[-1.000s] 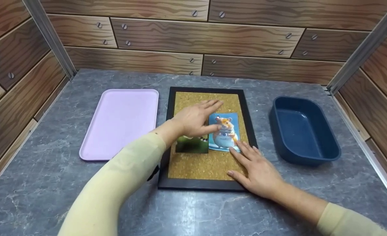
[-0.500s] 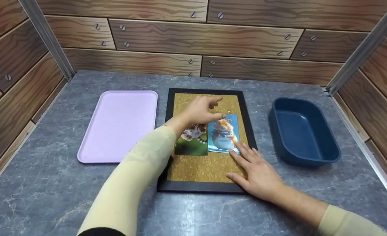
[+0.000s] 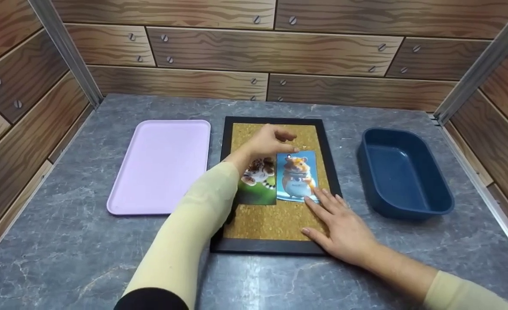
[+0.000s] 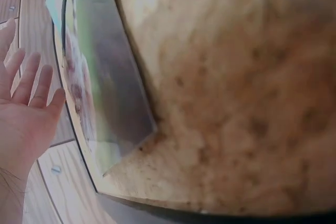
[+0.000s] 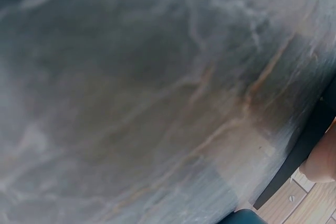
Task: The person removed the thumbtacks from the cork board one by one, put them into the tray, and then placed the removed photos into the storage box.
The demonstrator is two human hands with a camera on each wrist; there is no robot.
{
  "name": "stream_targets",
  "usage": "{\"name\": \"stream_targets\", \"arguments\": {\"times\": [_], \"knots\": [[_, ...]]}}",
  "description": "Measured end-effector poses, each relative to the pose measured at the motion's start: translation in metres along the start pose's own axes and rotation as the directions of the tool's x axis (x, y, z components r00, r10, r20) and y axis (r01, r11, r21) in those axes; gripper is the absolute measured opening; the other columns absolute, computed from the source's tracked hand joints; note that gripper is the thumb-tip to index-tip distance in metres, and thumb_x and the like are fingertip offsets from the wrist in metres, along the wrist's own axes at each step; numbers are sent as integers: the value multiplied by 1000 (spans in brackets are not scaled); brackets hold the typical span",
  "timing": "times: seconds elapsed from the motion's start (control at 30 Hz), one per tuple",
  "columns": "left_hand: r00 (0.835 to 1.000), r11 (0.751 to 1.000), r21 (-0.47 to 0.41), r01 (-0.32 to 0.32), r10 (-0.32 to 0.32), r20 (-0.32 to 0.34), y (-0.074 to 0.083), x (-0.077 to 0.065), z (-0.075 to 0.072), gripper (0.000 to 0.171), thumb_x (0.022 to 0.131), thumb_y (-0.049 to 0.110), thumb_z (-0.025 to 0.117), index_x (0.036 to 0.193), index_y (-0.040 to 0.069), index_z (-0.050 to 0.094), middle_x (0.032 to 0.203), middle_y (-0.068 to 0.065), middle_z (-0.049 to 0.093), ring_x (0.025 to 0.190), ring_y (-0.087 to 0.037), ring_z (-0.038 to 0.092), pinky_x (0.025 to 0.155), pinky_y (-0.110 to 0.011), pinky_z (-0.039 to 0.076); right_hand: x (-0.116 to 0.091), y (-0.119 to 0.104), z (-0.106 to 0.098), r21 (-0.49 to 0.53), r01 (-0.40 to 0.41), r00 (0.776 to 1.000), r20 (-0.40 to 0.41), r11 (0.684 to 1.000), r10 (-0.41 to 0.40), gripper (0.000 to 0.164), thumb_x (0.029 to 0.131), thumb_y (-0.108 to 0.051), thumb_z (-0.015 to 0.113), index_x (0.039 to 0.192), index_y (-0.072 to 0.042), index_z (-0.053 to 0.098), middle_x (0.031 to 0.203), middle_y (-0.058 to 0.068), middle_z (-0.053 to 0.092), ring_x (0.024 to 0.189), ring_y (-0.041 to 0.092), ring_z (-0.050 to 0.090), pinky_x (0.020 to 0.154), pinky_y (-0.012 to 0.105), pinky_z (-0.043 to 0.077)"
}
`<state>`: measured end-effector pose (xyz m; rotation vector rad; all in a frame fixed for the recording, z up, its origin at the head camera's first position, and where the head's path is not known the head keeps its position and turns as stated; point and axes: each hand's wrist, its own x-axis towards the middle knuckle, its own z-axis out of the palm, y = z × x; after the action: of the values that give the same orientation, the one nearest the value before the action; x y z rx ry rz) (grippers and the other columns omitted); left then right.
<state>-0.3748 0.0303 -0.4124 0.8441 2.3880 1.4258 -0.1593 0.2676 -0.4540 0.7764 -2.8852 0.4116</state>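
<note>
In the head view a cork board (image 3: 258, 224) in a black frame bears two picture cards side by side. My left hand (image 3: 267, 141) hovers over the upper board, thumb near the top edge of the hamster card (image 3: 297, 178), fingers loosely bent and nothing between them. A small pin (image 3: 289, 156) shows near that card's top. Partly under the left wrist lies the tiger cub card (image 3: 258, 191); in the left wrist view its lower corner lifts off the cork. My right hand (image 3: 344, 230) lies flat over the frame's right edge, fingertips at the hamster card's lower right corner.
A lilac tray (image 3: 161, 168) lies left of the board. On the right stands a deep navy bin (image 3: 402, 176). Wood-print walls (image 3: 219, 51) enclose the grey marbled table (image 3: 254, 282) at the back and sides.
My left hand has lifted from lying spread across the cards and shifted up, its fingers bending; more of the tiger cub card shows. My right hand has stayed in place.
</note>
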Motion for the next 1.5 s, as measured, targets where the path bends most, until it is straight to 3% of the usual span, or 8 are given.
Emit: {"name": "stream_targets", "arguments": {"times": [0.2, 0.57, 0.9, 1.2, 1.5], "knots": [[998, 998, -63, 24, -21, 54, -7, 3, -2, 52, 95, 21, 84, 140, 3, 68, 139, -14, 69, 128, -28, 64, 107, -33, 51, 0, 1, -1, -8, 1, 1000, -8, 1000, -1, 73, 103, -58, 62, 160, -13, 50, 172, 13, 30, 155, 39, 31, 124, 59, 27], [989, 995, -27, 94, -90, 115, -10, 0, -4, 48, 95, 19, 83, 140, 7, 69, 135, -9, 72, 122, -20, 67, 108, -31, 49, 0, -1, 1, -2, 3, 1000, -10, 1000, -3, 73, 103, -58, 62, 159, -12, 50, 172, 13, 31, 155, 40, 32, 124, 59, 26], [989, 997, 64, 53, -62, 136, 3, 5, -12, 45, 95, 19, 83, 136, 5, 72, 136, -6, 72, 129, -25, 63, 109, -35, 49, 0, -3, 2, 9, 10, 1000, -28, 1000, -10, 73, 102, -55, 65, 158, -11, 52, 171, 14, 33, 154, 40, 34, 124, 60, 27], [985, 995, 11, 96, -96, 144, -8, 8, -4, 38, 94, 15, 84, 130, 6, 76, 130, -6, 75, 114, -19, 70, 100, -29, 53, 0, -1, 0, 0, 9, 1000, -16, 1000, -9, 72, 103, -55, 64, 159, -12, 50, 171, 14, 31, 155, 40, 32, 124, 60, 26], [982, 992, 50, 115, -121, 148, -9, 7, -2, 32, 96, 14, 82, 127, 7, 78, 124, -4, 77, 102, -15, 71, 90, -27, 56, 1, -2, -1, -3, -1, 1000, -7, 1000, 1, 72, 103, -56, 64, 159, -13, 51, 171, 14, 31, 155, 39, 31, 124, 60, 26]]}}
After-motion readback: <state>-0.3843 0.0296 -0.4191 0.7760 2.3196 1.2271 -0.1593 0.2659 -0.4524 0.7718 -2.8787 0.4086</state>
